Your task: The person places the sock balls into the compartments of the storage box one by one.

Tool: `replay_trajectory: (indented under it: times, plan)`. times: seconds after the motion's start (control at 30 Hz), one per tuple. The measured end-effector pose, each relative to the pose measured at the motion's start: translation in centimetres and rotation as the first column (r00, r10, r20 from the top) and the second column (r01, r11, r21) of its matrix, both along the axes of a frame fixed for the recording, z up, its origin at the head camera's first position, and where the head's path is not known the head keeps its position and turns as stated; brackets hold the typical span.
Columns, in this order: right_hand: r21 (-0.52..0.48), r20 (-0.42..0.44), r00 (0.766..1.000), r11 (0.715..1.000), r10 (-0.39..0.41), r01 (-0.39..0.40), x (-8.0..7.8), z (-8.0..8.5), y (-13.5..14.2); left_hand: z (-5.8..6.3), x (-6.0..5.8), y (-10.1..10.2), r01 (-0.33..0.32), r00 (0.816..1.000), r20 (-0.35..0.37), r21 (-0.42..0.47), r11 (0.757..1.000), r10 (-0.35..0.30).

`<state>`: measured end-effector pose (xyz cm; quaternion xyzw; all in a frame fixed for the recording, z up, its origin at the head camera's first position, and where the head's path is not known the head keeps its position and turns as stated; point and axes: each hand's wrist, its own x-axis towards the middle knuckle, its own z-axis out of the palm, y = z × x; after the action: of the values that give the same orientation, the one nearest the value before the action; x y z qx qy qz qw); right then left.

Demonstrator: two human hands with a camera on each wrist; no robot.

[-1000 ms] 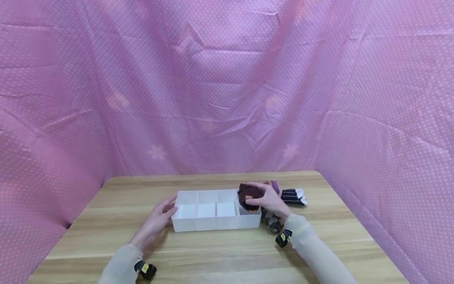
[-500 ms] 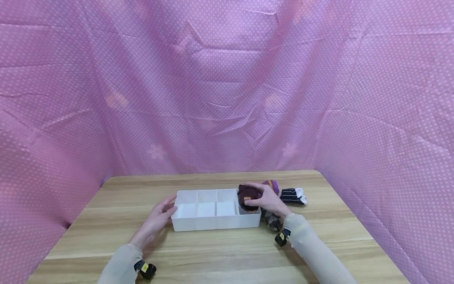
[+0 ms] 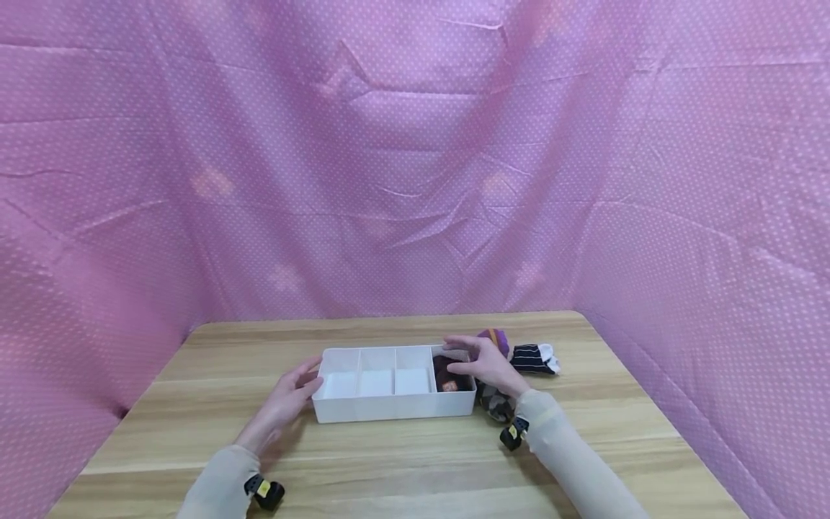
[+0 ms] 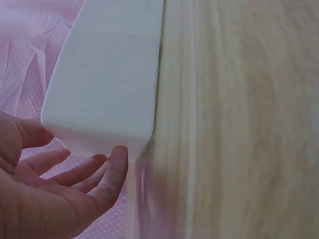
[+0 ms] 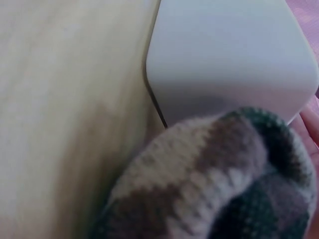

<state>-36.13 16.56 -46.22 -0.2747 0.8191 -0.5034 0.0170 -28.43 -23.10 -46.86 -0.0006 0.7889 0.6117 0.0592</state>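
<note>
A white divided box (image 3: 393,409) lies on the wooden table, split crosswise into compartments. In its rightmost compartment sits a rolled dark maroon sock (image 3: 444,375) with a small orange patch. My right hand (image 3: 488,364) is over that compartment, thumb and fingers spread apart, the sock lower than the fingertips. At the box's left end, my left hand (image 3: 289,398) rests its fingertips against the end wall; the left wrist view shows these fingers (image 4: 115,172) loosely extended. A camouflage-patterned rolled sock (image 5: 199,174) lies by the box's right end, under my right wrist.
Behind my right hand is a purple rolled sock (image 3: 498,340) with an orange stripe. Farther right lies a black sock (image 3: 533,358) with white stripes and a white end. Pink dotted cloth (image 3: 402,180) hangs behind and beside the table (image 3: 389,468).
The maroon sock has gone down into the rightmost compartment, and my right hand has let go of it, fingers now spread above. My left hand stays at the box's left end.
</note>
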Motion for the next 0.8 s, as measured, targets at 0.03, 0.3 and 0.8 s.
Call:
replay_trajectory:
  times: [0.03,0.3,0.8]
  plan:
    - [-0.001,0.004,1.0,1.0,0.0,0.0,0.0,-0.1,0.0,0.0,0.0,0.0,-0.003,1.0,0.003,-0.001,1.0,0.003]
    - [-0.071,0.063,0.998,0.997,-0.009,0.014,-0.3,0.0,0.4,-0.2,-0.2,-0.2,0.001,1.0,-0.031,-0.041,0.999,-0.002]
    - [-0.135,0.168,0.986,0.99,-0.019,0.043,0.3,0.2,3.0,0.0,-0.3,-0.3,0.002,1.0,-0.003,-0.009,1.0,-0.002]
